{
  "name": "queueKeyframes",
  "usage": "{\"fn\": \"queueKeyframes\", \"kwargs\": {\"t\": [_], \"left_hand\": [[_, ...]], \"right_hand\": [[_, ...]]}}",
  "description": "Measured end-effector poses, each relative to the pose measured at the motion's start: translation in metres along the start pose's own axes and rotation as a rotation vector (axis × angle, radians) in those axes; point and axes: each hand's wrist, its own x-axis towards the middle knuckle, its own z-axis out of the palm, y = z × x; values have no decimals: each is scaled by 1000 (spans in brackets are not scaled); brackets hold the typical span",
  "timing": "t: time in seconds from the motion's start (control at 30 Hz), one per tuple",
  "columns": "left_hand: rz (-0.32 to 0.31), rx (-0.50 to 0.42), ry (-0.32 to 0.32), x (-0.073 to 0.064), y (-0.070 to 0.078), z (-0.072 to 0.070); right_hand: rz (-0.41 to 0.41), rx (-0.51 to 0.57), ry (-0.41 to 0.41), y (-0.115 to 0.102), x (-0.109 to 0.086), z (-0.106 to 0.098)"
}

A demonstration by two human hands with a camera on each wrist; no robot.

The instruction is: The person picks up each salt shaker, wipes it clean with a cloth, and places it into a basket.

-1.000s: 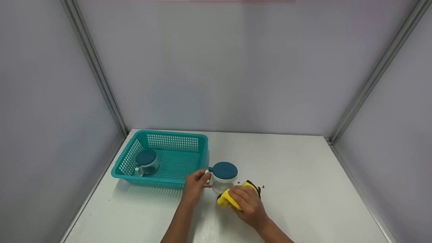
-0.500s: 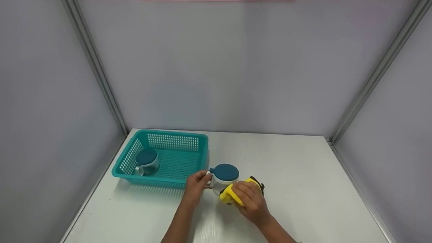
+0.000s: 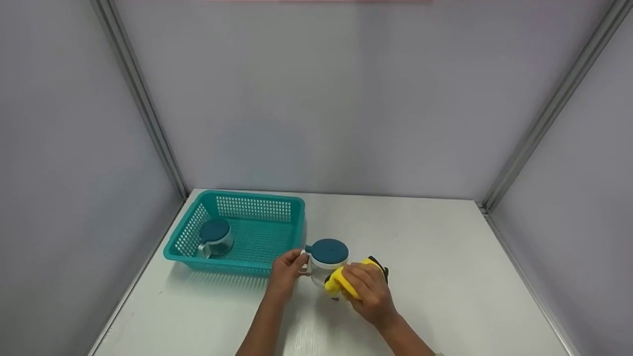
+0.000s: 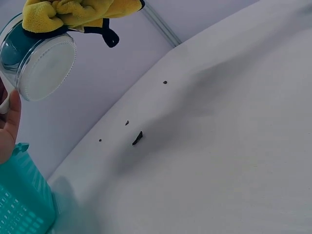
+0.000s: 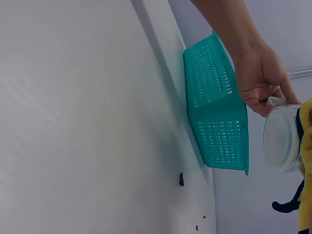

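My left hand point(image 3: 286, 274) grips the white handle of a clear glass jar point(image 3: 330, 251) with a round blue lid, seen in the head view. Held off the table, the jar shows its round base in both wrist views. A yellow cloth point(image 3: 337, 283) with black edging is bunched in my right hand point(image 3: 368, 291), whose fingers curl over it. That cloth lies against the jar's right side and hides part of the glass. In the left wrist view, the cloth point(image 4: 73, 12) overlaps the jar's side, and its black loop hangs free.
A teal basket point(image 3: 222, 265) stands left of my hands, holding another blue-lidded jar point(image 3: 215, 231). Small dark bits, the largest a black sliver point(image 4: 138, 138), lie on the white table point(image 3: 445, 277) below the jar. Grey walls enclose the back and sides.
My right hand and the cloth have shifted slightly up and to the right along the jar. The left hand keeps its grip on the handle, and the jar has barely moved.
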Motion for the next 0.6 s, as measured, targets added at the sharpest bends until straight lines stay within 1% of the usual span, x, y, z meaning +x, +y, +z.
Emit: {"fn": "queueKeyframes", "kwargs": {"t": [0.07,0.17,0.3,0.4,0.53,0.6], "left_hand": [[-11,-6,10,3,-3,-1],[-11,-40,17,7,-10,-1],[-6,-103,31,10,-18,0],[-2,-151,49,9,-20,3],[2,-225,34,10,-19,7],[-3,-247,27,10,-19,9]], "right_hand": [[-3,4,-1,-1,0,1],[-8,9,-4,-3,0,1],[-8,19,-13,-7,-1,1],[-8,27,-18,-10,0,2],[-20,39,-32,-14,-1,4],[-28,46,-41,-16,-2,5]]}}
